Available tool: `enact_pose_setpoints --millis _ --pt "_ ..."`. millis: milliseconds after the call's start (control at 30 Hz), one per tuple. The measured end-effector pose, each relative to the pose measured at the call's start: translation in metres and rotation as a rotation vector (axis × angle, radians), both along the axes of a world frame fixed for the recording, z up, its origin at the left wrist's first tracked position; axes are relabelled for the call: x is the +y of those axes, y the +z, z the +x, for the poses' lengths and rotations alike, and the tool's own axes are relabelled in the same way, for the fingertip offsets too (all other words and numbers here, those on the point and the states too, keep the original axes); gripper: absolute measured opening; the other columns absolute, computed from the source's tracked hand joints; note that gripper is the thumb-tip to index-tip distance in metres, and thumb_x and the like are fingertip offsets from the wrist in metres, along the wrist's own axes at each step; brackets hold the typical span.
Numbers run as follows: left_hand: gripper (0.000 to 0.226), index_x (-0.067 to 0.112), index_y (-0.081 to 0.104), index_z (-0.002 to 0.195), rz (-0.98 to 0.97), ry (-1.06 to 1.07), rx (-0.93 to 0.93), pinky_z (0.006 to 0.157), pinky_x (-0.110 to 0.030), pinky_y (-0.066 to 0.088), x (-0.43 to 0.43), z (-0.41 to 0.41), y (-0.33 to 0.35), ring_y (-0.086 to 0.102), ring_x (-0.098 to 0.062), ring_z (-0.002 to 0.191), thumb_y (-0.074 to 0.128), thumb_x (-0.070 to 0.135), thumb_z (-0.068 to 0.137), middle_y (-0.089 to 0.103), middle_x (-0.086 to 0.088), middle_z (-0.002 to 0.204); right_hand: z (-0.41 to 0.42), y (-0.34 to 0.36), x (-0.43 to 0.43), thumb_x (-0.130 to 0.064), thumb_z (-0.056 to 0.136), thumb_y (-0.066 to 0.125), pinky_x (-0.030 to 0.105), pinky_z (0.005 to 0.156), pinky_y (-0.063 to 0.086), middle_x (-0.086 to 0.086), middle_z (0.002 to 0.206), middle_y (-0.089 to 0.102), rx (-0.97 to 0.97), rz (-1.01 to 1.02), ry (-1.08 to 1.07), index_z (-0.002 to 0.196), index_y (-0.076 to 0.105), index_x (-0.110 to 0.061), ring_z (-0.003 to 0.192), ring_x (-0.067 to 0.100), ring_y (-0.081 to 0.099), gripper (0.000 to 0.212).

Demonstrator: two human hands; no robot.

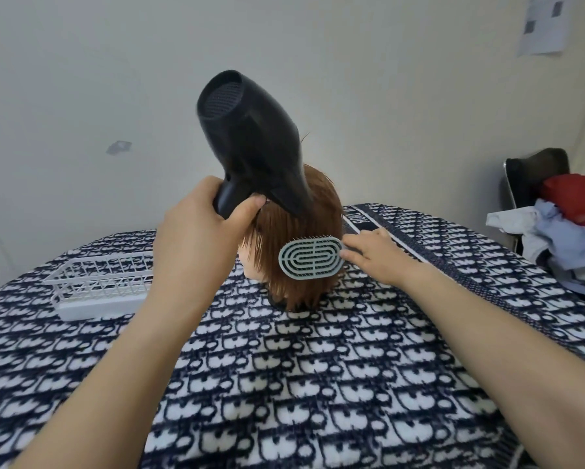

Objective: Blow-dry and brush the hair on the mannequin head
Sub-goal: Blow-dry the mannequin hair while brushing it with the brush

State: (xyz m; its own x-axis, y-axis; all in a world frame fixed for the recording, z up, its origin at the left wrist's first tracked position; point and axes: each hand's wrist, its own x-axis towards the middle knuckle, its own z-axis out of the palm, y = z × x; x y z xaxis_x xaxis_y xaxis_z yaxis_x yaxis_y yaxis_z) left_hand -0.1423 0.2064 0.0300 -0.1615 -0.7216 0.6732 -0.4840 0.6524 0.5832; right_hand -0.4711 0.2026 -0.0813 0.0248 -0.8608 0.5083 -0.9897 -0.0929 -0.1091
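- Where the navy-and-white patterned cloth (318,384) covers the tabletop, everything for the job sits on its far half, close to a pale wall.
- At the right edge stands a dark chair (528,174) heaped with clothes (568,225) (red on top, pale blue and white beneath).
- The black hair dryer (250,137) hangs above the middle of the scene, its mesh intake towards the camera and its narrow nozzle angled down, with the tip right at the top of the hair.
- The mannequin head (294,238) stands upright on the cloth just beyond centre, its face turned left, with straight reddish-brown hair falling to its base.
- A white wire basket (98,282) lies on the cloth to the left, near the head but apart from it.
- The left hand (196,231) is wrapped tightly round the dryer's handle.
- The right hand (375,255) grips the handle of the brush, fingers curled round it.
- The grey-green vented brush (311,258) has its back towards the camera and its bristles pressed into the hair on the head's right side.
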Motion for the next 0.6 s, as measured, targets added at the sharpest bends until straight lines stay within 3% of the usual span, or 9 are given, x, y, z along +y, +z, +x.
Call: enact_pose_setpoints --millis 100,200,333,433,533,600 --pt "0.038 0.028 0.051 0.08 -0.037 0.033 -0.029 0.052 -0.033 0.034 0.002 0.0 -0.002 0.057 -0.012 0.062 0.065 0.062 0.089 0.058 0.008 0.064 -0.001 -0.006 0.001 -0.047 0.096 0.035 0.031 0.076 0.022 -0.008 0.069 0.052 0.001 0.015 -0.01 0.082 0.045 -0.029 0.076 0.009 0.046 0.026" --pt "0.038 0.028 0.052 0.083 -0.064 0.035 -0.055 0.052 -0.033 0.034 0.004 0.0 -0.005 0.058 -0.017 0.064 0.065 0.063 0.089 0.058 0.008 0.065 0.0 -0.006 0.0 -0.044 0.098 0.038 0.031 0.077 0.022 -0.007 0.069 0.054 -0.006 0.053 -0.02 0.085 0.049 -0.027 0.076 0.008 0.047 0.024" --pt "0.037 0.028 0.052 0.082 -0.061 0.024 -0.06 0.051 -0.032 0.034 0.004 0.001 -0.007 0.057 -0.011 0.062 0.065 0.062 0.089 0.057 0.008 0.063 0.001 -0.01 0.001 -0.043 0.098 0.041 0.033 0.081 0.027 -0.005 0.064 0.05 0.007 0.082 -0.033 0.075 0.038 -0.026 0.071 0.01 0.047 0.029" --pt "0.037 0.027 0.052 0.082 -0.007 -0.027 -0.039 0.053 -0.036 0.041 0.003 0.0 -0.009 0.06 -0.016 0.061 0.066 0.061 0.089 0.06 0.007 0.064 0.002 -0.013 0.003 -0.044 0.098 0.042 0.035 0.082 0.03 -0.007 0.063 0.05 0.004 0.085 -0.03 0.076 0.04 -0.026 0.069 0.01 0.048 0.028" --pt "0.036 0.028 0.051 0.081 -0.039 0.009 -0.071 0.052 -0.033 0.036 0.003 0.0 -0.011 0.056 -0.01 0.06 0.065 0.061 0.089 0.057 0.009 0.063 0.004 -0.017 0.005 -0.048 0.096 0.044 0.032 0.079 0.023 -0.01 0.071 0.056 0.111 0.143 -0.042 0.085 0.052 -0.028 0.076 0.014 0.054 0.024" --pt "0.035 0.029 0.052 0.082 -0.005 -0.03 -0.052 0.053 -0.034 0.041 0.004 -0.001 -0.013 0.059 -0.013 0.061 0.065 0.061 0.088 0.06 0.009 0.065 0.003 -0.026 0.007 -0.049 0.095 0.044 0.03 0.077 0.019 -0.01 0.076 0.059 0.128 0.15 -0.038 0.091 0.056 -0.03 0.083 0.016 0.055 0.023"
